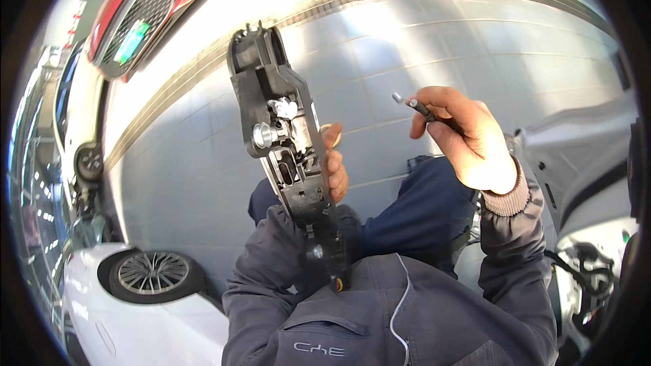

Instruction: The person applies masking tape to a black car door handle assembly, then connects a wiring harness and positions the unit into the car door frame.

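Holding a long black plastic door-handle carrier bracket with grey metal fittings (285, 142) up in front of the chest, with a thin dark metal tool with a silver tip (413, 105) raised beside it

Nearest, the grey work jacket (380, 312) fills the lower view; above it the left hand (333, 166) is closed round the bracket's right edge, fingers wrapped behind it, keeping it nearly upright and tilted slightly left; the right hand (468, 139) is pinched shut on the thin tool, its silver tip pointing up-left, well apart from the bracket; beyond lie the blue trousers (413, 210) over grey paved floor (475, 47), a white car with a spoked wheel (152, 274) at lower left, an open white car door (583, 163) at right, and a red car (146, 0) farthest at top left
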`<action>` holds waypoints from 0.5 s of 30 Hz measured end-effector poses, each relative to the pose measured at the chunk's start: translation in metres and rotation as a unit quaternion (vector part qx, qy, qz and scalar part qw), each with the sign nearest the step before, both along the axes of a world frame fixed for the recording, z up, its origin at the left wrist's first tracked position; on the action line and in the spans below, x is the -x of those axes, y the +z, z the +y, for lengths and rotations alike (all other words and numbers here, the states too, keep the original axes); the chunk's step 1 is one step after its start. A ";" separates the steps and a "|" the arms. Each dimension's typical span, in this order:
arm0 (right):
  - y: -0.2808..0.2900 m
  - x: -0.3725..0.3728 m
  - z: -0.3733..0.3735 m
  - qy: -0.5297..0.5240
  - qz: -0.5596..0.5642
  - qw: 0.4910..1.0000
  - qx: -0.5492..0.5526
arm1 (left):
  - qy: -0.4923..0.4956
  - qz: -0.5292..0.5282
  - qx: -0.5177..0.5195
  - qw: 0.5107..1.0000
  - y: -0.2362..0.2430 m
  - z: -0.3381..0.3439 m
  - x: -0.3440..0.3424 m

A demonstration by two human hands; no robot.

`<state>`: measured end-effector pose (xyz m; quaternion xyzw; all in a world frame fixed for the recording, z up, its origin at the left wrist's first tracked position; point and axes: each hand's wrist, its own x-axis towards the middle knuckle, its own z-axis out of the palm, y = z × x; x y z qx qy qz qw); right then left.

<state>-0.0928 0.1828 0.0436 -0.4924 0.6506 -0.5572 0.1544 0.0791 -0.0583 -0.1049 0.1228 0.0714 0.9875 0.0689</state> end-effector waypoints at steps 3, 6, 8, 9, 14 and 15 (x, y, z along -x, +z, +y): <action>0.020 0.001 0.010 0.006 0.081 0.997 0.014 | -0.084 -0.033 -0.046 0.995 -0.003 -0.002 0.010; 0.031 -0.005 0.010 -0.040 0.137 0.990 0.018 | -0.162 -0.046 -0.070 0.983 -0.009 -0.006 0.029; 0.031 -0.012 0.006 -0.090 0.105 0.990 0.014 | -0.236 -0.060 -0.040 0.969 -0.012 -0.015 0.043; 0.030 -0.014 0.004 -0.097 0.098 0.990 0.006 | -0.276 -0.052 -0.021 0.960 -0.014 -0.022 0.051; 0.014 -0.031 0.000 -0.145 0.028 0.985 -0.085 | -0.340 -0.099 0.084 0.931 -0.027 -0.046 0.072; 0.008 -0.035 0.003 -0.149 0.002 0.983 -0.105 | -0.346 -0.109 0.112 0.925 -0.033 -0.041 0.070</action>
